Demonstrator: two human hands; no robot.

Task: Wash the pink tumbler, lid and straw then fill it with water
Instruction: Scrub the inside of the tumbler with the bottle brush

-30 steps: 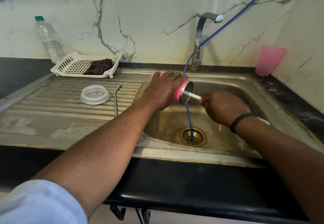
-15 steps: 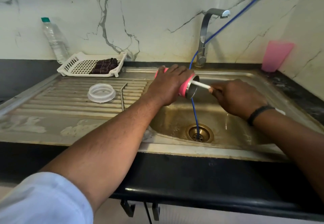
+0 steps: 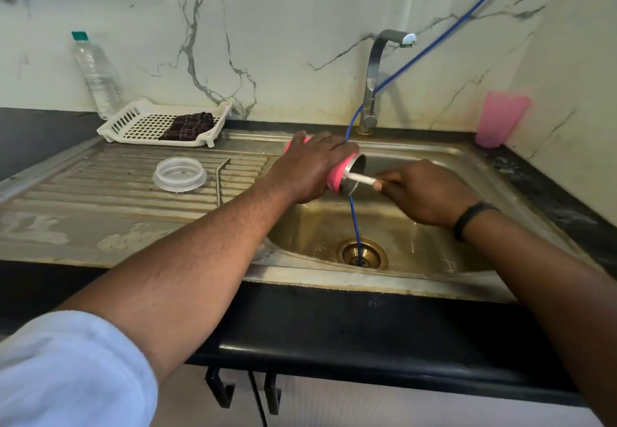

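Fingers of the left hand wrap over the top of the pink tumbler, which lies on its side above the left edge of the sink basin, its steel-lined mouth pointing right. Only the pink band near the rim and a bit of the base show past the hand.

Going from the left: a clear plastic bottle with a green cap stands against the marble wall, and just beside it a white slotted tray holds a dark checked cloth. On the ribbed steel drainboard the clear lid lies flat, with the bent metal straw just to its right, apart from it.

A white brush handle runs out of the tumbler's mouth into the right hand, whose fingers are closed around it close to the rim; the brush end is hidden inside the cup. That wrist wears a black band.

A blue hose comes down from the upper right, passes behind the tumbler and ends in the drain. The tap stands behind, and a pink cup sits on the black counter at the far right.
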